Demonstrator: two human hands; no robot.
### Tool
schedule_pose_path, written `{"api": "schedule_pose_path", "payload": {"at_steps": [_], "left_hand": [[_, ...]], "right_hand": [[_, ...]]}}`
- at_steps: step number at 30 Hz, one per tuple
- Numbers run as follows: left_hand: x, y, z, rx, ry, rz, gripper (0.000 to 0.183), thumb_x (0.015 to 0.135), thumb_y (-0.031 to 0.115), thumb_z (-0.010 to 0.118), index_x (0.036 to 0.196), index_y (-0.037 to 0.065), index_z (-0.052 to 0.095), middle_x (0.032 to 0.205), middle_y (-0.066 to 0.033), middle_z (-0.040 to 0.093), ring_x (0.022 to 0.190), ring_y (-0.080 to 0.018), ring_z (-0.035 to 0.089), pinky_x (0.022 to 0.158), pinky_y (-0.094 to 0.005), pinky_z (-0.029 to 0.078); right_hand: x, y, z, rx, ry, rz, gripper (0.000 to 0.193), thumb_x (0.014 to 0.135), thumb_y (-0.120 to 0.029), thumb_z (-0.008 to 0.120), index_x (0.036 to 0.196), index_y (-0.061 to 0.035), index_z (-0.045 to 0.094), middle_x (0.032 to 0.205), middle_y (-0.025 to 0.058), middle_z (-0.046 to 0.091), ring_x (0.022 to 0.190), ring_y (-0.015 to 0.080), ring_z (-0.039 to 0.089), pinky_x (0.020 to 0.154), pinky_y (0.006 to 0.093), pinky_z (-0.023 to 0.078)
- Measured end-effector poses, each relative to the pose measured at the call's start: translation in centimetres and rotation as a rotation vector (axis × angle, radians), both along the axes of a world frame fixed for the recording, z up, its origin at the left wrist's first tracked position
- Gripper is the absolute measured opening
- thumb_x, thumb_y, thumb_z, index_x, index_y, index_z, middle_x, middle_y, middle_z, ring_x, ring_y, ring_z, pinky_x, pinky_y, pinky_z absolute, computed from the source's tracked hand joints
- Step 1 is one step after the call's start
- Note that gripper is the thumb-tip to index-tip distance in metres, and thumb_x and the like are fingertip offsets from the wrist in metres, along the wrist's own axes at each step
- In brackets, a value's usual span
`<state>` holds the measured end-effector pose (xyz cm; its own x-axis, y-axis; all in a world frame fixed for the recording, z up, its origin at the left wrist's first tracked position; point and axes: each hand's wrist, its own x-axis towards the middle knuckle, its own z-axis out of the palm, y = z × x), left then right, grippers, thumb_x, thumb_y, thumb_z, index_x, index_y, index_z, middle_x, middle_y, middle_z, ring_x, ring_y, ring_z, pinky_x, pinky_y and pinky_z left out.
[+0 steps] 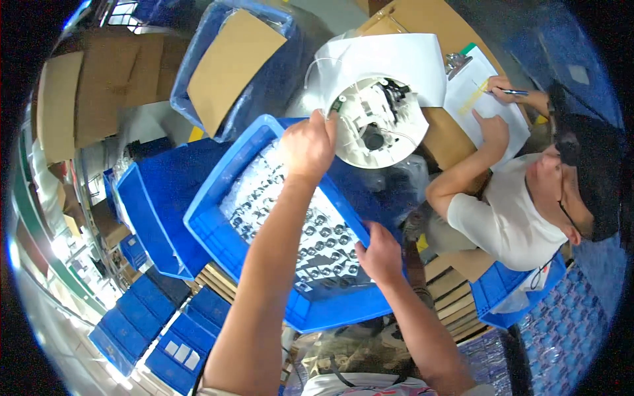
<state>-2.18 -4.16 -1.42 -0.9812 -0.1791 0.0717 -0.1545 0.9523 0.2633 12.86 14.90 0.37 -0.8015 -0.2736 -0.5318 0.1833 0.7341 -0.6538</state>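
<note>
A blue plastic bin (340, 313) stands tilted before me, holding rows of small black parts (327, 241) on a white sheet. My right hand (382, 254) is closed around its right rim. My left hand (308, 146) reaches over the bin's far side, its fingers closed at the left edge of a white round housing (356, 135); the fingertips are partly hidden. This housing has an open face showing white inner fittings, a dark round part and black pieces. Its curved white shell (396, 59) extends behind, and a thin white wire loops beside it.
At right, a person (495, 218) writes with a pen on a clipboard (485, 99) lying on cardboard. Another blue bin (155, 211) stands left; a lined blue crate (234, 119) with a cardboard sheet is behind. Stacked blue bins (139, 310) stand lower left, wooden pallet slats (456, 290) lower right.
</note>
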Motion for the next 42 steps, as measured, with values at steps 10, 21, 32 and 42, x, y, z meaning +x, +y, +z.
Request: {"api": "schedule_pose_path", "payload": {"at_steps": [10, 21, 32, 42], "left_hand": [[0.5, -0.5, -0.3, 0.085, 0.050, 0.000, 0.024, 0.089, 0.028, 0.052, 0.081, 0.006, 0.058, 0.055, -0.0161, 0.054, 0.053, -0.0345, 0.056, 0.051, -0.0452, 0.044], [0.6, -0.3, -0.3, 0.111, 0.091, 0.003, 0.027, 0.091, 0.028, 0.050, 0.081, 0.005, 0.059, 0.056, -0.0161, 0.054, 0.053, -0.0352, 0.055, 0.051, -0.0455, 0.042], [0.3, -0.5, 0.1, 0.100, 0.074, -0.046, 0.033, 0.091, 0.031, 0.049, 0.073, 0.005, 0.058, 0.055, -0.0163, 0.053, 0.053, -0.0349, 0.054, 0.051, -0.0460, 0.042], [0.3, -0.4, 0.2, 0.074, 0.000, -0.005, 0.030, 0.089, 0.030, 0.050, 0.075, 0.005, 0.058, 0.059, -0.0173, 0.056, 0.058, -0.0360, 0.057, 0.056, -0.0463, 0.044]], "right_hand": [[0.3, 0.0, -0.2, 0.014, 0.031, 0.011, 0.039, 0.070, -0.014, 0.068, 0.104, -0.0029, 0.054, 0.095, 0.0170, 0.061, 0.087, 0.0356, 0.060, 0.076, 0.0435, 0.049], [0.4, 0.3, -0.5, 0.002, 0.034, 0.006, 0.039, 0.071, -0.016, 0.067, 0.105, -0.0037, 0.054, 0.093, 0.0162, 0.062, 0.087, 0.0354, 0.060, 0.076, 0.0437, 0.048], [0.4, -0.2, -0.4, 0.010, 0.026, -0.003, 0.039, 0.071, -0.017, 0.068, 0.105, -0.0040, 0.054, 0.092, 0.0163, 0.062, 0.086, 0.0348, 0.060, 0.075, 0.0429, 0.049], [0.3, -0.1, -0.3, 0.011, 0.022, 0.017, 0.040, 0.070, -0.018, 0.069, 0.105, -0.0042, 0.054, 0.095, 0.0157, 0.061, 0.087, 0.0343, 0.060, 0.076, 0.0427, 0.049]]}}
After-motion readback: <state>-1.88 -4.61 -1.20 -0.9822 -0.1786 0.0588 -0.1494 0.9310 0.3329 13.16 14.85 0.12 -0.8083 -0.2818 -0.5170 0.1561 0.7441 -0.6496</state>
